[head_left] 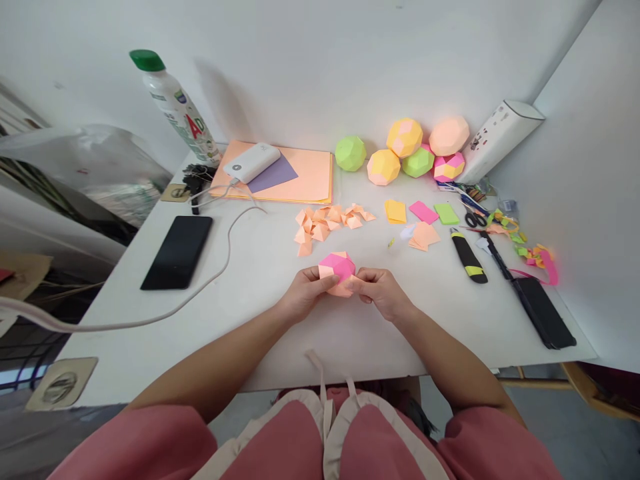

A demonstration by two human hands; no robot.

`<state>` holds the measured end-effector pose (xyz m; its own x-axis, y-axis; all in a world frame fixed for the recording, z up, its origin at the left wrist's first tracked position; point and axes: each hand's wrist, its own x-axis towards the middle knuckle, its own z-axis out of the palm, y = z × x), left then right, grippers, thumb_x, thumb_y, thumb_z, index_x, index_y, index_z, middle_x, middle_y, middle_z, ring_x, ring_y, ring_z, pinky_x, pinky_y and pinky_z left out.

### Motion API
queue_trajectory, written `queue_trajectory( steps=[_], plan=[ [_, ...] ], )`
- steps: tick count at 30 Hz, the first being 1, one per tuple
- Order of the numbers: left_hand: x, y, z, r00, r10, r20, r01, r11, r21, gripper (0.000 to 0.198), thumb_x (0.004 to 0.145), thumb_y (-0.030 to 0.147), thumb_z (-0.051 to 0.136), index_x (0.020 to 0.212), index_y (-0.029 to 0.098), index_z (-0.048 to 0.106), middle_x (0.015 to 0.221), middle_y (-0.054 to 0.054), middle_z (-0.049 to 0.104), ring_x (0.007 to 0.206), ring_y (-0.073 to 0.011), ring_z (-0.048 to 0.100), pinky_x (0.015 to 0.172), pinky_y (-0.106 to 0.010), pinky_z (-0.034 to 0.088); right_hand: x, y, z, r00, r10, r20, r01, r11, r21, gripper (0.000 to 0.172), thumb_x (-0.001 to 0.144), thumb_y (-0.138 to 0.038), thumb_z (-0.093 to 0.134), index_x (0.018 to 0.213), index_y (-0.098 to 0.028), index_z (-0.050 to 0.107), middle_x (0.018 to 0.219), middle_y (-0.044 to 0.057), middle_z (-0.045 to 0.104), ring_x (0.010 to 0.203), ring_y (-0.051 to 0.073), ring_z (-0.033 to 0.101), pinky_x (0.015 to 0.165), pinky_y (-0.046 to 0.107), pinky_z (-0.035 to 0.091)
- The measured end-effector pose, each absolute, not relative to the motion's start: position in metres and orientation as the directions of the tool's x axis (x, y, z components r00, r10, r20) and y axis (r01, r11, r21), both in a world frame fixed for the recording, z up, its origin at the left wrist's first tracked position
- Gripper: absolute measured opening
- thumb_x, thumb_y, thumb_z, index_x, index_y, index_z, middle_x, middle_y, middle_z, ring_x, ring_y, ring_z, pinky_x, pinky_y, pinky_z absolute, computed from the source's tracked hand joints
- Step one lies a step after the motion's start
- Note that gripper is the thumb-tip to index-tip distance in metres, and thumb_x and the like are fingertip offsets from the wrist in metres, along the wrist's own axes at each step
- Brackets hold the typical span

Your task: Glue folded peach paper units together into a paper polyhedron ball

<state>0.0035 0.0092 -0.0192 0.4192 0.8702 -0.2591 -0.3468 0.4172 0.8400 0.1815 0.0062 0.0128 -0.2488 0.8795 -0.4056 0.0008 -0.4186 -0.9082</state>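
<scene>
Between my hands, above the front middle of the desk, is a faceted paper ball (341, 265) in pink and peach. My left hand (306, 293) grips its left side, thumb on the near face. The fingers of my right hand (376, 289) pinch its lower right edge; part of the ball is hidden behind them. Just beyond it lies a loose pile of folded peach paper pieces (323, 223). Farther right are yellow paper squares (395, 211), pink paper squares (424, 212), green paper squares (447, 214) and peach paper squares (425, 236).
Finished paper balls (405, 137) sit against the wall. A utility knife (469, 257), scissors (475, 219), a black case (543, 312) and paper scraps line the right. On the left are a phone (179, 252), a cable (229, 257), a power bank (253, 162) and a bottle (181, 113).
</scene>
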Motion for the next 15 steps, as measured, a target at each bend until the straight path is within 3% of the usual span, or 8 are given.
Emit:
queue_trajectory(
  steps=[8, 13, 15],
  plan=[
    [0.0020, 0.0119, -0.0204, 0.468, 0.832, -0.297, -0.370, 0.490, 0.789, 0.018, 0.069, 0.030, 0.076, 0.075, 0.013, 0.073, 0.078, -0.007, 0.073, 0.078, -0.0202, 0.066, 0.082, -0.036, 0.049, 0.1810, 0.0043, 0.0113, -0.249, 0.896, -0.368, 0.046, -0.369, -0.928, 0.035, 0.060, -0.040, 0.079, 0.054, -0.017, 0.053, 0.056, -0.007, 0.039, 0.049, 0.006, 0.033, 0.050, 0.026, 0.025],
    [0.0050, 0.0115, -0.0209, 0.403, 0.857, -0.321, -0.445, 0.490, 0.749, 0.019, 0.065, 0.027, 0.077, 0.074, 0.012, 0.072, 0.073, -0.007, 0.071, 0.074, -0.0207, 0.065, 0.079, -0.037, 0.048, 0.1823, 0.0047, 0.0076, -0.334, 0.882, -0.332, 0.068, -0.328, -0.942, 0.033, 0.068, -0.047, 0.072, 0.064, -0.017, 0.057, 0.060, -0.005, 0.044, 0.052, 0.007, 0.037, 0.051, 0.025, 0.028],
    [0.0061, 0.0108, -0.0208, 0.385, 0.868, -0.313, -0.478, 0.478, 0.737, 0.017, 0.065, 0.026, 0.077, 0.072, 0.012, 0.071, 0.072, -0.006, 0.071, 0.074, -0.0212, 0.065, 0.077, -0.036, 0.049, 0.1830, 0.0053, 0.0073, -0.350, 0.870, -0.348, 0.071, -0.346, -0.935, 0.033, 0.065, -0.046, 0.075, 0.073, -0.018, 0.060, 0.063, -0.005, 0.046, 0.053, 0.008, 0.039, 0.051, 0.025, 0.031]
  ],
)
